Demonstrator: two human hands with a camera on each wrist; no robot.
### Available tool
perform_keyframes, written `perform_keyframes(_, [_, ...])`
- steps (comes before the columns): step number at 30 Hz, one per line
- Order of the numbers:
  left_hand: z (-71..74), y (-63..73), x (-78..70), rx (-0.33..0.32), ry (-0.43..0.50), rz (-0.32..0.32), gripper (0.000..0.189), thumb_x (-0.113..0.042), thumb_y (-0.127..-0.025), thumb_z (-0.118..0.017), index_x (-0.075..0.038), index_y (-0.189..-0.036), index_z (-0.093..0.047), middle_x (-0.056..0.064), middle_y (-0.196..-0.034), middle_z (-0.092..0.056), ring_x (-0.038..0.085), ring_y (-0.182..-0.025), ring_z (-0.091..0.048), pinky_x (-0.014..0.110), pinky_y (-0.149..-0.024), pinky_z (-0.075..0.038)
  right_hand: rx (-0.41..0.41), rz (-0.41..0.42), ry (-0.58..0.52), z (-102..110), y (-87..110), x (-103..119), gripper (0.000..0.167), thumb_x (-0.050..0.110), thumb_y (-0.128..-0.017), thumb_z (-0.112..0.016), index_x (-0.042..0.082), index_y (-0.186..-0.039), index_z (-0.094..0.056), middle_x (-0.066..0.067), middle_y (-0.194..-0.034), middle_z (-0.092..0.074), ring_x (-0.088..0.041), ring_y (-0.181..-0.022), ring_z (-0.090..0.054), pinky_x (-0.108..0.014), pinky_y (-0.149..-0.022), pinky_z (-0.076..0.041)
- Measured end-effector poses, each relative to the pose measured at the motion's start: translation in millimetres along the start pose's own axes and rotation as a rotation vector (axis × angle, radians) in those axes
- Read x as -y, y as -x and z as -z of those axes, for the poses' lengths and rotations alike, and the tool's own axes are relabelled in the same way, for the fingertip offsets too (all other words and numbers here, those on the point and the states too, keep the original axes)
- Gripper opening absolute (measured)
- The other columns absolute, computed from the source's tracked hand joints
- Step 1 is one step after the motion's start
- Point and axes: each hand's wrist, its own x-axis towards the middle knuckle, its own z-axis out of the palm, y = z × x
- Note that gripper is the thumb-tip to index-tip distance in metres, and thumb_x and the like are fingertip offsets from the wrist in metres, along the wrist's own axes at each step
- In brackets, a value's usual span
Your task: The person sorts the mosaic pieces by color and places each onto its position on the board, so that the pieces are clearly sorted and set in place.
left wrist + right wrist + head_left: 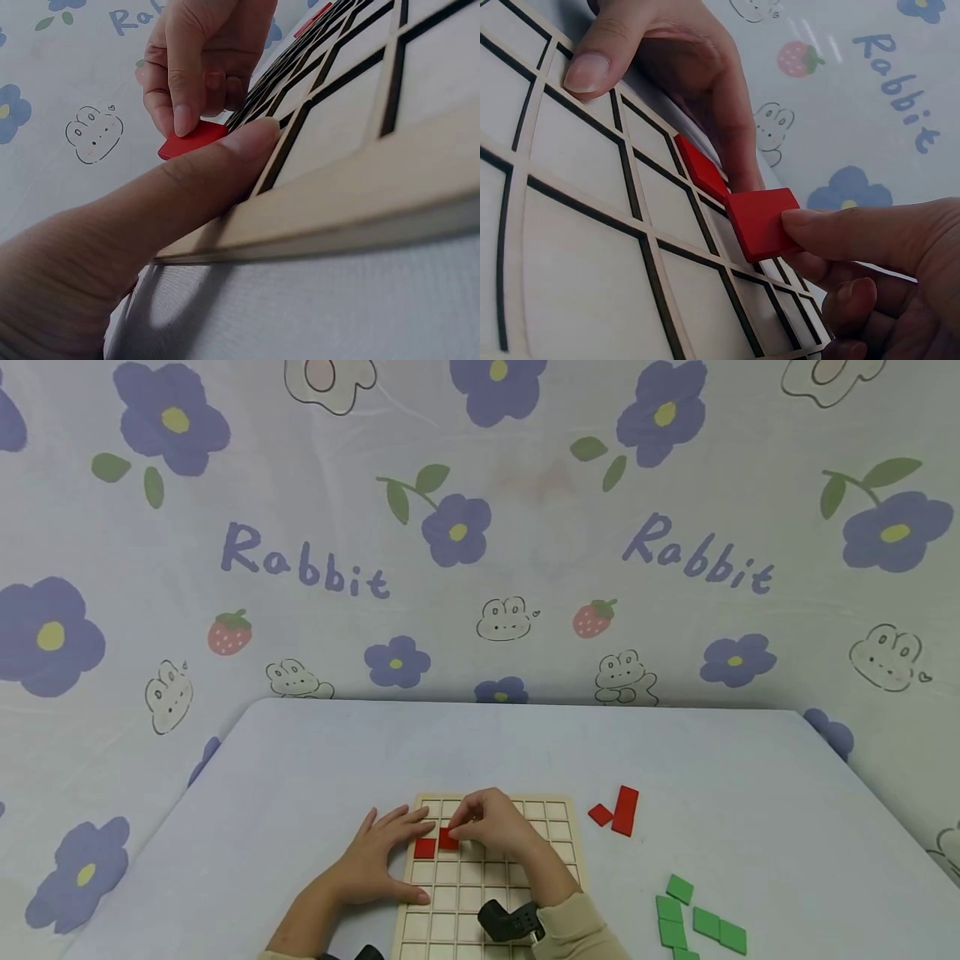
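Note:
A wooden grid board (352, 187) lies on the table under both hands. My right hand (497, 825) pinches a red square tile (756, 225) between thumb and fingers, held at a slant close over the cells near the board's far left. Another red square tile (424, 848) sits in a cell along the left edge, just beside the held one. My left hand (371, 862) spreads over the board's left side, its fingers at the upper edge and its thumb (247, 139) resting on the frame lower down.
Right of the board lie a small red square (600, 814) and a longer red rectangle (626, 811). Nearer the front right are several green tiles (680, 889), some side by side. A patterned cloth (540, 568) hangs behind the white table (300, 777).

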Motion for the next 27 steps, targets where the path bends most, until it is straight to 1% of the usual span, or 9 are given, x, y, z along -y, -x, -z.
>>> perform_keyframes(5, [-0.1, 0.4, -1.3, 0.0, -0.003, 0.001, 0.088, -0.058, -0.06, -0.079, -0.018, -0.134, -0.051, 0.004, -0.147, -0.04, 0.036, -0.14, -0.026, 0.067, -0.109, -0.001, 0.008, 0.003, 0.016, -1.9, 0.3, 0.2, 0.004, 0.005, -0.081, -0.069, 0.001, -0.082, -0.069, -0.007, -0.078, -0.066, -0.011, -0.065, -0.05, -0.023, -0.057, -0.042])
perform_keyframes(8, [-0.1, 0.3, -1.6, 0.0, 0.0, 0.0, 0.088, -0.058, -0.06, -0.078, -0.018, -0.134, -0.051, 0.005, -0.147, -0.04, 0.036, -0.139, -0.026, 0.067, -0.109, -0.001, 0.01, 0.004, 0.043, -3.4, -0.4, -1.3, 0.004, 0.006, -0.081, -0.069, 0.002, -0.081, -0.069, -0.005, -0.077, -0.065, -0.012, -0.065, -0.049, -0.023, -0.055, -0.041])
perform_keyframes(17, [1.1, 0.7, -1.0, -0.011, 0.009, -0.017, 0.088, -0.056, -0.06, -0.079, -0.018, -0.134, -0.051, 0.005, -0.147, -0.04, 0.037, -0.139, -0.026, 0.067, -0.109, -0.002, 0.001, 0.013, 0.066, -4.7, 0.6, 0.2, 0.004, 0.006, -0.081, -0.069, 0.001, -0.081, -0.068, -0.005, -0.077, -0.065, -0.01, -0.064, -0.049, -0.021, -0.055, -0.041])
perform_keyframes(27, [0.6, 0.7, -0.5, -0.006, 0.001, -0.009, 0.088, -0.056, -0.061, -0.079, -0.018, -0.134, -0.05, 0.004, -0.147, -0.04, 0.036, -0.139, -0.026, 0.067, -0.109, -0.002, 0.031, 0.002, 0.092, -5.3, 1.3, 2.9, 0.005, 0.006, -0.08, -0.071, 0.002, -0.078, -0.068, -0.003, -0.074, -0.063, -0.01, -0.061, -0.046, -0.02, -0.052, -0.039])
